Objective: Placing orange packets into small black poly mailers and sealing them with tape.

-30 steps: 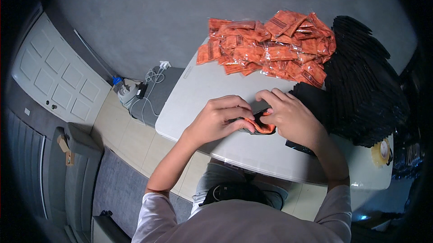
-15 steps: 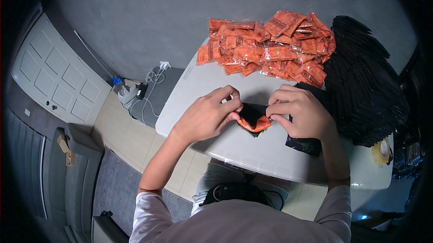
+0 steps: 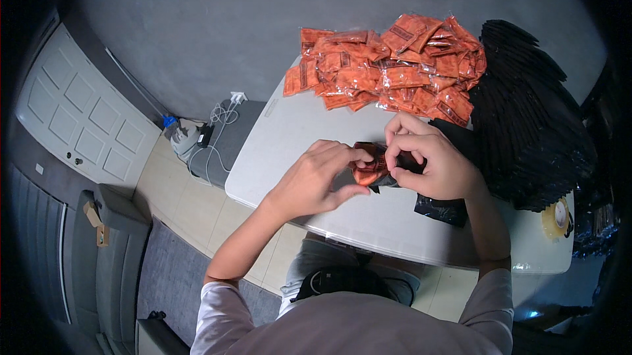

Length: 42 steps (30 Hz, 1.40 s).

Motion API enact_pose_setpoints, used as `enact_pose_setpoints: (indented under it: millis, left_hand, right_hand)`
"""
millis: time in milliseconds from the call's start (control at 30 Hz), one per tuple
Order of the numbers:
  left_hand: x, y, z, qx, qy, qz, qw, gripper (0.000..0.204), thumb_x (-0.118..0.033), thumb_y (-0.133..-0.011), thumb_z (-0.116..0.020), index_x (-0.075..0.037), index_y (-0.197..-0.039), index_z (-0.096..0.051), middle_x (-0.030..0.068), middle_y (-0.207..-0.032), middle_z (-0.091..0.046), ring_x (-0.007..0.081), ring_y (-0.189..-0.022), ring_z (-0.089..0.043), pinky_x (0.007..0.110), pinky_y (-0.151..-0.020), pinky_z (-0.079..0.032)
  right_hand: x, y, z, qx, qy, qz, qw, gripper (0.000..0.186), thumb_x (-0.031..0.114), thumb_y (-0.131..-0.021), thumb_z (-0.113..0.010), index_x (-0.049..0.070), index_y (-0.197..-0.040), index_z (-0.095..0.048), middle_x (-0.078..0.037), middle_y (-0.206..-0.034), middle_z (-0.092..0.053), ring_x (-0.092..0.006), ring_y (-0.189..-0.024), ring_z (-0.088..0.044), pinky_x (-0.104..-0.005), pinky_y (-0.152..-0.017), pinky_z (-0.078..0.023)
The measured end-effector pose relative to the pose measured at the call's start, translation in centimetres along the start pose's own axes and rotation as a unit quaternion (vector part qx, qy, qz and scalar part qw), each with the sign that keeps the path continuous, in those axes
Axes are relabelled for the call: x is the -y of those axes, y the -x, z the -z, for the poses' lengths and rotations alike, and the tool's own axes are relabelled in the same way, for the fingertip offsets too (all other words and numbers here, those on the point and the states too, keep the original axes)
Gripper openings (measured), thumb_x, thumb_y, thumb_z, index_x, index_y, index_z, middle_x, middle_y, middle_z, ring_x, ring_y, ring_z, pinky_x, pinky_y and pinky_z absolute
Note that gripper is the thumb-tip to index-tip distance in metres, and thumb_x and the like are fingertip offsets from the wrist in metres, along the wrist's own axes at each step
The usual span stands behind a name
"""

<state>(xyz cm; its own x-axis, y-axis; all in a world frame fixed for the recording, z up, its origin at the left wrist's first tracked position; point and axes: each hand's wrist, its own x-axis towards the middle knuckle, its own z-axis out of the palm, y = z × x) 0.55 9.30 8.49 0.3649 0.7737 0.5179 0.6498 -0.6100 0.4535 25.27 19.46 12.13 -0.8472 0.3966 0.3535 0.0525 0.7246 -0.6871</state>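
Over the white table [image 3: 263,170], my left hand [image 3: 325,180] has its fingers curled on a small orange packet [image 3: 368,174], which sits in or against a black bag [image 3: 409,163]. My right hand [image 3: 421,161] pinches at the right part of that bag, its fingertips partly hiding it. Behind both hands lies a big heap of orange packets in clear plastic [image 3: 375,68]. A large fanned stack of black bags [image 3: 520,118] fills the table's right side, with a few loose black bags [image 3: 438,212] under and beside my right forearm.
A tape roll [image 3: 555,220] is at the table's right end. Left of the table are a grey bench [image 3: 230,144] with cables and a power adapter [image 3: 205,136], a bag [image 3: 183,141], a white door [image 3: 85,111], a grey sofa [image 3: 118,256] and a rug [image 3: 164,269].
The dark opening of the bag seen half a second ago now shows more orange. My left hand has shifted right and down; my right hand has risen slightly and moved left, closing in on the bag.
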Motion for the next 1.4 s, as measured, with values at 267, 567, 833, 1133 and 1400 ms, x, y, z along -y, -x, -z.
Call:
enact_pose_setpoints:
  millis: [267,567,833,1133,1400]
  left_hand:
    - [0.7,0.2,-0.2,-0.002,0.113,-0.072,0.991,0.026,-0.022,-0.093,-0.079,-0.002,-0.102,-0.066,0.0112,-0.097,-0.070,0.0306,-0.095,-0.067,0.043,-0.093,-0.050]
    - [0.1,-0.8,0.3,-0.006,-0.007,-0.152,0.988,0.043,-0.025,-0.089,-0.080,-0.008,-0.127,-0.070,0.0052,-0.092,-0.067,0.0268,-0.084,-0.064,0.040,-0.087,-0.050]
    - [-1.7,-2.0,2.4,-0.007,-0.148,-0.173,0.974,0.041,-0.008,-0.071,-0.081,-0.014,-0.111,-0.081,-0.0017,-0.085,-0.070,0.0202,-0.074,-0.061,0.033,-0.062,-0.051]
    - [-3.4,-2.7,4.7,0.013,-0.264,-0.119,0.957,0.052,-0.042,-0.070,-0.088,-0.016,-0.114,-0.078,-0.0042,-0.094,-0.073,0.0229,-0.097,-0.060,0.036,-0.082,-0.052]
    - [-0.3,-2.0,5.9,0.049,-0.193,-0.131,0.971,0.044,-0.028,-0.075,-0.086,-0.015,-0.114,-0.070,-0.0006,-0.100,-0.070,0.0248,-0.103,-0.059,0.040,-0.084,-0.051]
  right_hand:
    - [-2.8,-0.8,-1.0,0.012,-0.226,0.093,0.970,0.006,0.002,-0.087,-0.073,0.003,-0.090,-0.068,-0.008,-0.114,-0.062,-0.0157,-0.100,-0.060,-0.0304,-0.086,-0.047]
    - [-3.2,-1.0,-1.7,0.028,-0.442,0.111,0.889,0.008,0.002,-0.090,-0.069,-0.001,-0.096,-0.066,-0.014,-0.108,-0.067,-0.0212,-0.109,-0.063,-0.0369,-0.099,-0.047]
    - [1.7,-0.2,0.0,-0.108,0.037,0.134,0.984,0.060,0.019,-0.067,-0.091,0.000,-0.120,-0.069,-0.020,-0.134,-0.057,-0.0346,-0.123,-0.062,-0.0451,-0.108,-0.048]
    - [0.2,-0.4,-1.1,-0.095,-0.008,0.106,0.990,0.043,-0.008,-0.072,-0.083,0.001,-0.109,-0.063,-0.012,-0.116,-0.063,-0.0294,-0.113,-0.065,-0.0377,-0.098,-0.052]
    - [0.7,-0.5,-0.7,-0.111,-0.001,0.138,0.984,0.042,-0.004,-0.071,-0.086,0.003,-0.106,-0.065,-0.013,-0.124,-0.059,-0.0277,-0.113,-0.066,-0.0387,-0.098,-0.051]
